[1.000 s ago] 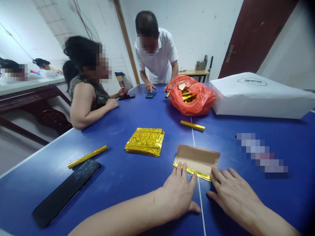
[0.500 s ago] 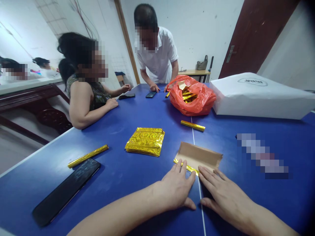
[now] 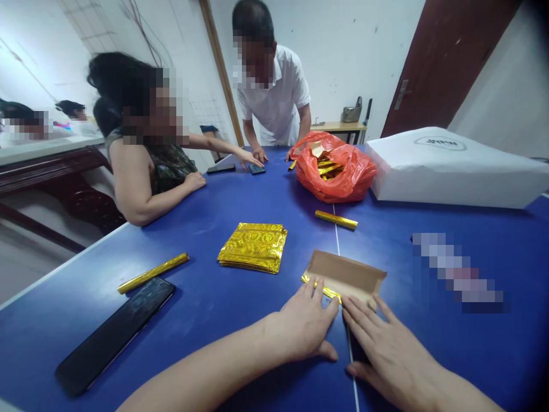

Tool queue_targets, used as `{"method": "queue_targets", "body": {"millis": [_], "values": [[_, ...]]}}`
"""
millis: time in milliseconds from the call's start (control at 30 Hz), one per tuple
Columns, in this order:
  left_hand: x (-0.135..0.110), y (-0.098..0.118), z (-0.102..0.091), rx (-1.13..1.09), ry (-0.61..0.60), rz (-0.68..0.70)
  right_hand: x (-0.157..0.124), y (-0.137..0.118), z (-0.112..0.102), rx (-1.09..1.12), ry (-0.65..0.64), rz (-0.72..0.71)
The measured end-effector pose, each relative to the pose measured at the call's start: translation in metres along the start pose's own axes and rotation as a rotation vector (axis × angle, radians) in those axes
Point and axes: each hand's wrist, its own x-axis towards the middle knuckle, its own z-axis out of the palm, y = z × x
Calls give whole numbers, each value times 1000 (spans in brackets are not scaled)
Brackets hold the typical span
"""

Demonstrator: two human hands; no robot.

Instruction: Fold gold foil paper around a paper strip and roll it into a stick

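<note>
My left hand point(image 3: 302, 326) lies flat on the blue table, its spread fingertips on the gold edge of a brown-backed foil sheet point(image 3: 345, 276). My right hand point(image 3: 381, 346) rests beside it, with its fingers against the sheet's near edge. The near edge looks curled over, gold side showing. Farther off lie a stack of gold foil sheets point(image 3: 253, 248) and a gold foil roll point(image 3: 335, 220). Another gold roll point(image 3: 152, 273) lies to the left, beside a black phone point(image 3: 115, 336).
An orange plastic bag point(image 3: 333, 169) holds gold rolls, and a large white paper package point(image 3: 454, 167) lies to its right. A seated person point(image 3: 146, 177) and a standing person point(image 3: 272, 97) in a white shirt are at the far side, near two phones point(image 3: 221, 168).
My right hand has slid left, closer to my left hand, and the sheet has shifted slightly. The seated person's arm now stretches across the table toward a phone.
</note>
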Motion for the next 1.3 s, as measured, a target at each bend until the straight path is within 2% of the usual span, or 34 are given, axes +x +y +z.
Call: {"method": "queue_targets", "body": {"millis": [167,500,667,733,900,1033,1300], "values": [[0,-1,0,16,5,2,-2,0,7,80,3,6],[1,-2,-3,-11,13,-17,-9,26,-6,74,-33,53],[2,-3,-3,22,4,-17,-5,19,-8,-26,-3,71],[3,-2,-1,68,41,-13,-3,14,-7,-36,23,72],[6,7,5,168,120,-12,2,-3,0,2,93,26],[5,16,7,200,148,-49,3,-14,8,73,79,-22],[3,22,12,198,131,-120,3,-5,13,134,101,-3]]}}
